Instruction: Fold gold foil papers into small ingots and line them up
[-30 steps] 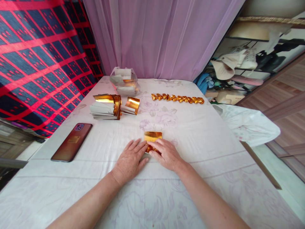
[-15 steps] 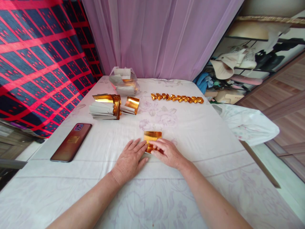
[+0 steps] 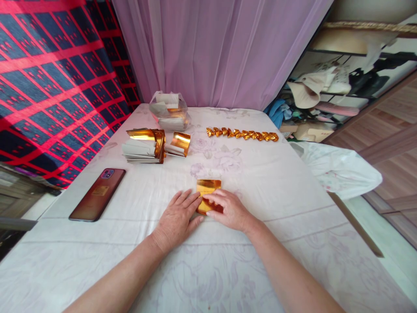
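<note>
Near the left edge of the white floral-printed cloth-covered surface [image 3: 293, 182]: a dark red smartphone [image 3: 97, 194], flat, camera end pointing away. Farther back, toward the far left corner: a stack of white paper slips with curled gold foil tops [image 3: 143, 145], and just beside it a smaller curled gold-and-white bundle [image 3: 178, 144]. Behind these, at the far edge: a clear plastic bag of folded papers [image 3: 169, 111].

Near the middle, toward the near edge: left hand [image 3: 177, 219], palm down, fingers [image 3: 189, 201] stretched flat and close together, tips resting on the left edge of a small gold foil paper rectangle [image 3: 208, 186]. Pressing rather than pinching, nothing enclosed. Gold sheet flat on the cloth, its far half bare and shining, its near half under both hands.

Just right of it: right hand [image 3: 230, 211], palm down, fingers bent slightly and laid across the sheet's near part, thumb side turned toward the left hand, the two hands touching at the fingertips. Whether these fingers grip a fold or only press down, cannot tell.

Farther back, right of centre: a row of small folded gold foil pieces [image 3: 243, 134], lined up end to end, parallel to the far edge. Beyond the right edge: a crumpled white cloth [image 3: 342, 171] hanging off the side.
</note>
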Demonstrator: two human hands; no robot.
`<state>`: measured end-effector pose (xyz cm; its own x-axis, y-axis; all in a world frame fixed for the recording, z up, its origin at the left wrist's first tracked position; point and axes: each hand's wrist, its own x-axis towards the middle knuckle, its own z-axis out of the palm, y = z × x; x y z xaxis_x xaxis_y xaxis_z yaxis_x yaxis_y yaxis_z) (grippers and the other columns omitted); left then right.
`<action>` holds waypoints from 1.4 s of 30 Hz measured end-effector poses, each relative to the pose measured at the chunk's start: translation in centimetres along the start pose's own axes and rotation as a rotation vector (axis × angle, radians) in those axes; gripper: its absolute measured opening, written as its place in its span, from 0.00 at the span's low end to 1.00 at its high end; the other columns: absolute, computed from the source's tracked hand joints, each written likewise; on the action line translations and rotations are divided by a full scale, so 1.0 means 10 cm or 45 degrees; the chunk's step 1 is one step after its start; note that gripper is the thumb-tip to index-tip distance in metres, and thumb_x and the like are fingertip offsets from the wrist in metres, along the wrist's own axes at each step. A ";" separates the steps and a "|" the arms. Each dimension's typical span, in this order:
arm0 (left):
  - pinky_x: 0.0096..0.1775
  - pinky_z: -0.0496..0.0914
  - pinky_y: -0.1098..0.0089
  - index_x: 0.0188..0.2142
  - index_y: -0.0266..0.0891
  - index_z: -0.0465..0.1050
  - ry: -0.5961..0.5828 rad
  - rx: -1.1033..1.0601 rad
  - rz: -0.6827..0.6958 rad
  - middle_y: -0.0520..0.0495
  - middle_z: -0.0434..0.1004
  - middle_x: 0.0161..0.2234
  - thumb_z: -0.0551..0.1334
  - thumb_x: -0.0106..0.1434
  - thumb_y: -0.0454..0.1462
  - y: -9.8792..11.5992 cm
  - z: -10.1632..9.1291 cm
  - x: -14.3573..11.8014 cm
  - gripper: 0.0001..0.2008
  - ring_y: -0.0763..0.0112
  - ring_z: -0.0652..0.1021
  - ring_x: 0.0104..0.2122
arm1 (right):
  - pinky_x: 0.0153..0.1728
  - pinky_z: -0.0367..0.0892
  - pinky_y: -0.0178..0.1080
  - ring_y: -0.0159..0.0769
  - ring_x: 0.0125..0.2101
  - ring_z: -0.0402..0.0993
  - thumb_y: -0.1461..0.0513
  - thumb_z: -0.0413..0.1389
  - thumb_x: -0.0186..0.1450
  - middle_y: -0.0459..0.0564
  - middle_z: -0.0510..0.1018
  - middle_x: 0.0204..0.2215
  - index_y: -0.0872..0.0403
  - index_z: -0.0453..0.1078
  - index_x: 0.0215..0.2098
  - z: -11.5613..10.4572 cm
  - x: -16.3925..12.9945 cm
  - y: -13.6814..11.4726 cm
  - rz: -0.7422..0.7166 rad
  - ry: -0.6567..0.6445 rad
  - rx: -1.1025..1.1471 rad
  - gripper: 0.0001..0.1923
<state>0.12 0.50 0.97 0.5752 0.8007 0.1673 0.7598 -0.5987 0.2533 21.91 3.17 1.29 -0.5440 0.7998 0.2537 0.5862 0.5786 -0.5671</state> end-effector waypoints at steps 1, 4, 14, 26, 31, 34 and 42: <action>0.62 0.58 0.48 0.61 0.39 0.64 0.004 -0.004 0.001 0.42 0.67 0.62 0.55 0.69 0.47 0.00 0.00 0.00 0.25 0.51 0.64 0.62 | 0.39 0.69 0.40 0.36 0.35 0.73 0.63 0.61 0.60 0.49 0.77 0.36 0.52 0.73 0.49 0.00 0.00 0.00 0.000 0.002 -0.012 0.18; 0.62 0.58 0.49 0.61 0.39 0.64 0.002 -0.008 0.001 0.43 0.67 0.62 0.54 0.69 0.49 -0.01 0.00 -0.01 0.25 0.51 0.64 0.63 | 0.38 0.69 0.40 0.36 0.35 0.73 0.64 0.60 0.60 0.49 0.76 0.36 0.52 0.73 0.49 0.01 0.00 -0.02 0.000 -0.001 -0.054 0.18; 0.62 0.58 0.50 0.61 0.40 0.65 0.025 -0.009 -0.007 0.44 0.68 0.61 0.52 0.71 0.47 0.00 0.01 0.00 0.24 0.53 0.65 0.62 | 0.40 0.68 0.40 0.37 0.36 0.72 0.63 0.60 0.60 0.49 0.76 0.36 0.51 0.72 0.51 0.01 0.00 -0.05 -0.002 -0.010 -0.138 0.20; 0.61 0.59 0.49 0.59 0.42 0.68 0.055 -0.052 -0.041 0.45 0.69 0.60 0.50 0.71 0.40 -0.02 0.04 0.00 0.20 0.57 0.65 0.62 | 0.38 0.65 0.38 0.35 0.34 0.72 0.65 0.62 0.59 0.45 0.76 0.32 0.51 0.70 0.38 -0.01 0.01 -0.09 -0.020 0.011 -0.092 0.09; 0.61 0.59 0.50 0.60 0.43 0.67 0.047 -0.049 -0.033 0.46 0.69 0.60 0.53 0.70 0.39 -0.02 0.03 0.01 0.20 0.56 0.66 0.62 | 0.41 0.65 0.39 0.36 0.39 0.72 0.64 0.60 0.63 0.47 0.76 0.37 0.48 0.74 0.45 -0.02 -0.02 -0.05 -0.116 -0.027 -0.135 0.11; 0.61 0.60 0.50 0.59 0.42 0.68 0.041 -0.035 -0.032 0.47 0.69 0.60 0.54 0.69 0.38 -0.01 0.01 0.02 0.20 0.55 0.66 0.61 | 0.39 0.64 0.40 0.36 0.38 0.71 0.63 0.60 0.64 0.47 0.75 0.35 0.46 0.77 0.42 -0.01 -0.03 -0.05 -0.175 -0.003 -0.164 0.09; 0.61 0.60 0.50 0.58 0.40 0.68 0.023 -0.017 -0.033 0.45 0.70 0.60 0.54 0.70 0.39 -0.01 0.00 0.02 0.19 0.54 0.66 0.61 | 0.38 0.65 0.39 0.34 0.35 0.70 0.68 0.55 0.67 0.47 0.74 0.33 0.45 0.78 0.42 0.01 -0.04 -0.10 -0.290 0.048 -0.092 0.14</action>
<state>0.19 0.71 0.99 0.5498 0.8161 0.1780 0.7702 -0.5777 0.2702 21.44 2.28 1.67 -0.6451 0.6519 0.3987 0.4930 0.7537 -0.4346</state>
